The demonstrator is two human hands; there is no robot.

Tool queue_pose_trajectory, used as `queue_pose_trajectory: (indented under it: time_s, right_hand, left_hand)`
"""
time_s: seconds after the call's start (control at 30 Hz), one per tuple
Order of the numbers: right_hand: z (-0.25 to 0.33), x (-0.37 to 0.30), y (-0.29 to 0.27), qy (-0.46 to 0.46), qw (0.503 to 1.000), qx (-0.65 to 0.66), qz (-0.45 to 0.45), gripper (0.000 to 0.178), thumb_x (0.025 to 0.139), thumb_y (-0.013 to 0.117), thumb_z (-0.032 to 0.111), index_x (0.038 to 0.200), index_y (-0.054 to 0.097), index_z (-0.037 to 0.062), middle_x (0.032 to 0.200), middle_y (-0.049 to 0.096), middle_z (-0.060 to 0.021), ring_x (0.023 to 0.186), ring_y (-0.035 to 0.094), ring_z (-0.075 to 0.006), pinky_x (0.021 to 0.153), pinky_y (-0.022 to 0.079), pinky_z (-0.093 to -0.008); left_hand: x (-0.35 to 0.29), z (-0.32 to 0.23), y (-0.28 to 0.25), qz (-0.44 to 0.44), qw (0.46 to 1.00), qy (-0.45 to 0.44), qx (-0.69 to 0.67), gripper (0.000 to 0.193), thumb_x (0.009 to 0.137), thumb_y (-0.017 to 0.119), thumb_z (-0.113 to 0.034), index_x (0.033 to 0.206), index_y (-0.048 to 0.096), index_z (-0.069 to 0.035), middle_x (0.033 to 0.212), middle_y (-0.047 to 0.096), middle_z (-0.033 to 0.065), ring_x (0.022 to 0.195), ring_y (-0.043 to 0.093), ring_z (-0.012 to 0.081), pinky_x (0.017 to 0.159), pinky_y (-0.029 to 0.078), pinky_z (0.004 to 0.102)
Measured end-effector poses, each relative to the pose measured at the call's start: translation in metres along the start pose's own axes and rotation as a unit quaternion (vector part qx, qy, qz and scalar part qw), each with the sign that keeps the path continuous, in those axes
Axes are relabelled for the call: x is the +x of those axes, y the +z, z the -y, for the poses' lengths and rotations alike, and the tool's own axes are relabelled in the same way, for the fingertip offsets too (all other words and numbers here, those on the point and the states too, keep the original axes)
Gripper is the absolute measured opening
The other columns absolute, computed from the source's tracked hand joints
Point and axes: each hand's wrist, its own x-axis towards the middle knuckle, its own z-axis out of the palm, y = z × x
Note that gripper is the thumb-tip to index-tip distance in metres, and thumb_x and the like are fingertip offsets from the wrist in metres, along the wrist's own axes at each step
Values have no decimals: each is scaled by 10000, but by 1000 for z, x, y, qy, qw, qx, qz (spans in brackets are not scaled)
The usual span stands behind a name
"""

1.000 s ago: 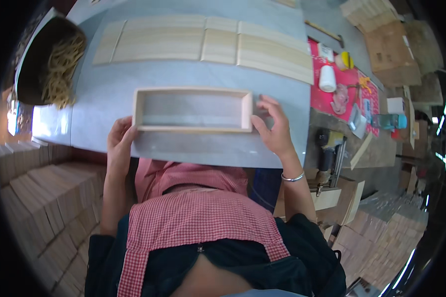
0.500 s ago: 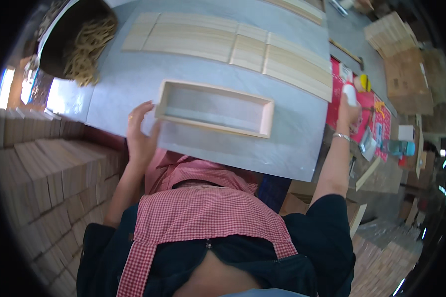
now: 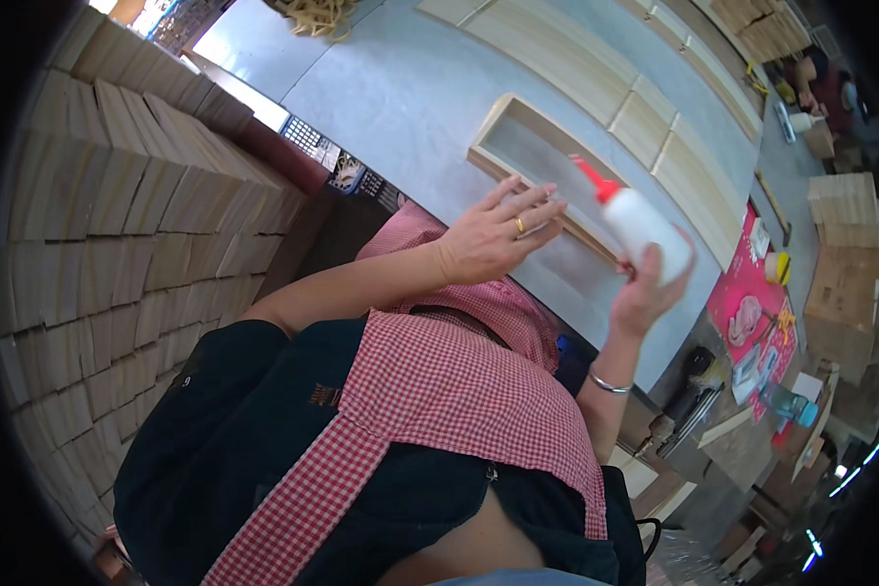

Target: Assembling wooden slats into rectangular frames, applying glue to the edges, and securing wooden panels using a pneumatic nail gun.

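My right hand (image 3: 648,291) is wrapped round a white squeeze bottle (image 3: 640,227). The bottle is tilted, its red nozzle (image 3: 594,178) pointing up and left over a shallow rectangular wooden frame (image 3: 491,130). That frame lies on the pale tabletop, and bare tabletop shows inside it. My left hand (image 3: 506,230), with a gold ring, reaches to the frame's near side with its fingers stretched out. It holds nothing; whether the fingertips touch the frame I cannot tell. Part of the near side is hidden behind the hand and the bottle.
Wooden panels (image 3: 566,63) lie in a row beyond the frame. Stacked wooden boards (image 3: 117,195) rise on my left. A heap of tan bands (image 3: 314,14) sits at the far left. On the right are a red mat (image 3: 737,293), a clear bottle (image 3: 789,402) and a person (image 3: 820,80) farther off.
My right hand has brought the white bottle from the red mat to the frame. My left hand has moved right along the frame's near side. The whole view has turned.
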Motion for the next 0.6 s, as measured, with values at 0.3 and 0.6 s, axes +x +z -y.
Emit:
queue_pose_trajectory:
  time_s: [0.3,0.6]
  right_hand:
    - [-5,-10,69,-95,985,-51,137,577,835,776,201,1300,485,25,1214,568,-148,1003,612,-269,843,550,-346]
    - [-1,-2,82,-148,971,-96,161,608,817,806,171,1302,475,16,1198,586,-153,997,625,-275,841,549,-358]
  left_hand:
    - [-26,2,13,27,998,31,-42,458,913,633,-330,1279,616,-54,1485,450,163,1424,400,335,1243,216,532]
    - [-28,4,15,30,997,34,-58,482,907,637,-349,1272,619,-34,1515,427,181,1463,352,342,1244,206,543]
